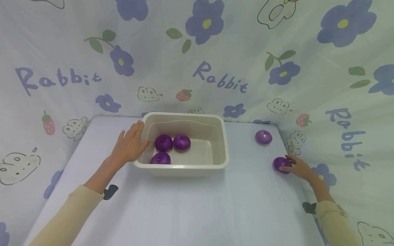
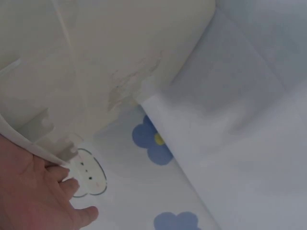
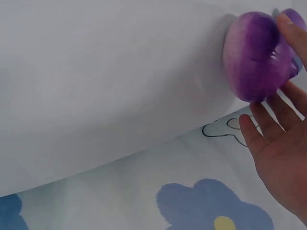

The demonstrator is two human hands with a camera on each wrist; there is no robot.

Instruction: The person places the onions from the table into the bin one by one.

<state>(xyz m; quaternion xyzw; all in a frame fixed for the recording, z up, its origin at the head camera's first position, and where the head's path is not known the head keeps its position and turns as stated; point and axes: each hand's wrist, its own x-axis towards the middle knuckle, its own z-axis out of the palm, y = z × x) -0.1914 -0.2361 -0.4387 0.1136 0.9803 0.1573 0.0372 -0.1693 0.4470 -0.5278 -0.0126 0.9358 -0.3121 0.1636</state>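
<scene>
A cream plastic bin (image 1: 184,172) stands toward the back of the white table. My left hand (image 1: 127,145) rests on its left rim, fingers straight; in the left wrist view the fingers lie against the bin's outer side. Inside the bin, toward the left, are three purple onions (image 1: 163,142). At the table's right edge my right hand (image 1: 301,168) holds another purple onion (image 1: 280,164) between thumb and fingers. Seen from the right wrist, the thumb lies over this onion (image 3: 252,57) and the fingertips reach its lower side.
One more purple onion (image 1: 263,137), paler, lies on the table behind the held one, right of the bin. A printed cloth with flowers and rabbits hangs behind and along both sides of the table (image 1: 197,212).
</scene>
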